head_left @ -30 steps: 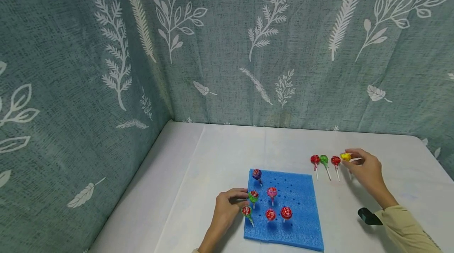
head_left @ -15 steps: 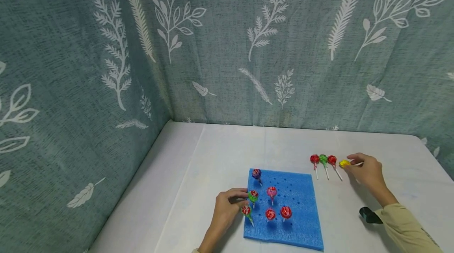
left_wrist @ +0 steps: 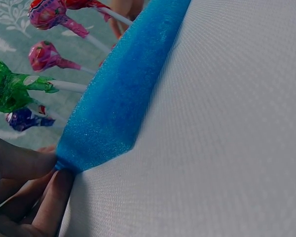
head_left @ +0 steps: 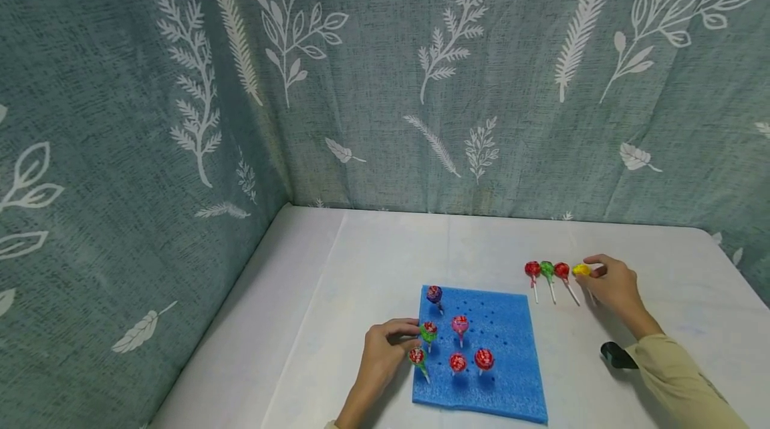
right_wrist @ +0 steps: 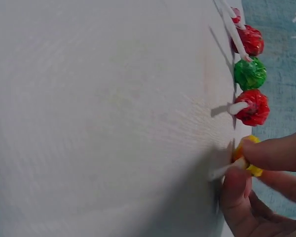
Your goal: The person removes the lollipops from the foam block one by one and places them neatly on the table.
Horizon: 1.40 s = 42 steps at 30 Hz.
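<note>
My right hand (head_left: 617, 290) pinches a yellow-wrapped lollipop (head_left: 581, 270) between thumb and fingers, at the right end of a row of lollipops. In the right wrist view the yellow lollipop (right_wrist: 256, 170) shows its white stick running over the tablecloth. Beside it lie a red lollipop (head_left: 562, 271), a green one (head_left: 546, 268) and another red one (head_left: 532, 268). My left hand (head_left: 383, 351) grips the left edge of a blue foam board (head_left: 511, 375); its thumb and fingers meet at the foam's edge (left_wrist: 113, 108) in the left wrist view. Several lollipops stand stuck in the board, including a green-and-red one (head_left: 428, 332) by the fingertips.
A white cloth (head_left: 361, 262) covers the table. Rows of small holes dot the board's upper part. A dark object (head_left: 617, 355) sits at the right wrist by the sleeve. A green leaf-patterned curtain (head_left: 385, 81) hangs behind and to the left.
The yellow lollipop has shifted slightly left with my right hand, closer to the row. The nearest red lollipop has moved left against the green one, its stick now slanted. The left hand stays put.
</note>
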Motion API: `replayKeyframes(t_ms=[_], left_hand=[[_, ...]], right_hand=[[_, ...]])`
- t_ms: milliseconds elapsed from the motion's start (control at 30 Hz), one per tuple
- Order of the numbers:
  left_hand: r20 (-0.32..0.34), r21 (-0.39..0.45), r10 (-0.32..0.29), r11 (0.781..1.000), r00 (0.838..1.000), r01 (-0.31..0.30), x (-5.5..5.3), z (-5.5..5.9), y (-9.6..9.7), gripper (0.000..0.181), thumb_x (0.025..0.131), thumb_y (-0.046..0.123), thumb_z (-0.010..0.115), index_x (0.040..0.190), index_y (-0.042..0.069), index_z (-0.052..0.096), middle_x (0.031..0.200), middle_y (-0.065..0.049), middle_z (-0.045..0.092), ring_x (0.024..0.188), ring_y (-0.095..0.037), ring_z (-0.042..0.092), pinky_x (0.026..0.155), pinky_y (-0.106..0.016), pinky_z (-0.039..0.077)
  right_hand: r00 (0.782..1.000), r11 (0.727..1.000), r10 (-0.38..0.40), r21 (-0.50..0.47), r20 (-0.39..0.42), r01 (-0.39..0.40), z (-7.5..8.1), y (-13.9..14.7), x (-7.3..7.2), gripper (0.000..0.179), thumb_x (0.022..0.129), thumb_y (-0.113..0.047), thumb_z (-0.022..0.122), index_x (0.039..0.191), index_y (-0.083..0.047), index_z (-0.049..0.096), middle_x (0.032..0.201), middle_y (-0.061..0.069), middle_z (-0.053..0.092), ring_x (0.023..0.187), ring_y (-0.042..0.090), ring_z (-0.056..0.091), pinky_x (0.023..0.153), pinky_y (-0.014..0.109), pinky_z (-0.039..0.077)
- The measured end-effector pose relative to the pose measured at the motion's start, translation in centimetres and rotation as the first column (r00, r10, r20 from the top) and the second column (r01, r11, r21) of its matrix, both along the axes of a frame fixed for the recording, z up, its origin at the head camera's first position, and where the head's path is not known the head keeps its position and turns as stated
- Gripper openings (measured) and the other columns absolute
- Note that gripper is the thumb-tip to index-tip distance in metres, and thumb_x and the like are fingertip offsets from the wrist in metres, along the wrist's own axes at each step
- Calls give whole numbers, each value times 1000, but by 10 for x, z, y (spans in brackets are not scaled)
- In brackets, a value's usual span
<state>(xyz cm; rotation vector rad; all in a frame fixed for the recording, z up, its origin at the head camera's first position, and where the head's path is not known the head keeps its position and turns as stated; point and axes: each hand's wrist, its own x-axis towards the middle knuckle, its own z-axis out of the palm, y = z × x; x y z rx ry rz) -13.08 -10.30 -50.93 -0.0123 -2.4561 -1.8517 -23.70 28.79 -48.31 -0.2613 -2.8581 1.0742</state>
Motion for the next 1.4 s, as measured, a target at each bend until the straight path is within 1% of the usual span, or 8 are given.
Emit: replayKeyframes(t_ms=[133, 300, 433, 600, 733, 967, 1167, 1400], left_hand=[[3, -14, 0, 1000, 1000, 1, 0, 0, 0, 16, 71, -1, 78, 84, 9, 76, 98, -1, 71, 97, -18, 65, 89, -27, 48], [16, -15, -5, 1000, 1000, 6, 1, 0, 0, 16, 72, -1, 78, 84, 10, 76, 98, 0, 71, 96, -17, 65, 87, -25, 49], [19, -10, -7, 1000, 1000, 8, 1, 0, 0, 16, 72, -1, 78, 83, 10, 76, 97, 0, 71, 96, -17, 65, 87, -25, 49], [14, -11, -4, 1000, 1000, 4, 0, 1, 0, 16, 72, -2, 78, 84, 10, 76, 97, 0, 71, 93, -15, 66, 87, -26, 49], [3, -1, -6, 1000, 1000, 6, -1, 0, 0, 16, 72, -3, 77, 84, 7, 75, 98, -3, 71, 92, -16, 67, 87, -27, 49], [19, 5, -7, 1000, 1000, 7, 0, 1, 0, 16, 72, -3, 77, 83, 9, 75, 98, -3, 71, 92, -14, 66, 86, -24, 49], [13, -2, -8, 1000, 1000, 8, 0, 0, -1, 16, 72, -3, 77, 83, 8, 75, 98, -3, 71, 93, -15, 66, 85, -25, 50], [12, -6, -4, 1000, 1000, 4, 0, 0, -1, 16, 72, -3, 77, 83, 9, 75, 97, -3, 71, 92, -15, 66, 85, -25, 50]], right_hand=[[999, 999, 33, 12, 4, -33, -4, -1, -1, 40, 85, -9, 66, 118, 10, 52, 93, 29, 55, 58, 21, 52, 44, 26, 44], [999, 998, 49, 42, -20, -48, -4, -1, -2, 40, 84, -8, 66, 116, 10, 53, 98, 33, 53, 71, 33, 54, 47, 28, 48], [998, 996, 47, 74, -41, -44, -2, 0, -1, 39, 83, -8, 67, 115, 10, 55, 103, 36, 52, 91, 46, 50, 58, 38, 51], [995, 993, 79, 90, -67, -73, 2, -1, -2, 38, 84, -9, 66, 115, 9, 56, 107, 37, 50, 95, 50, 47, 67, 52, 49], [993, 992, 93, 94, -66, -86, 6, -2, -3, 37, 84, -10, 63, 115, 9, 57, 108, 35, 48, 95, 50, 46, 69, 56, 47], [985, 984, 145, 116, -94, -134, 11, -6, -3, 28, 81, -4, 64, 105, 10, 62, 102, 33, 51, 85, 42, 50, 65, 50, 47], [991, 988, 114, 109, -66, -106, 11, -6, -3, 28, 80, -2, 65, 102, 14, 60, 99, 33, 53, 85, 42, 49, 67, 49, 49], [996, 994, 63, 89, -71, -56, 10, -5, -3, 30, 80, -4, 67, 100, 16, 58, 97, 33, 54, 82, 40, 50, 48, 31, 51]])
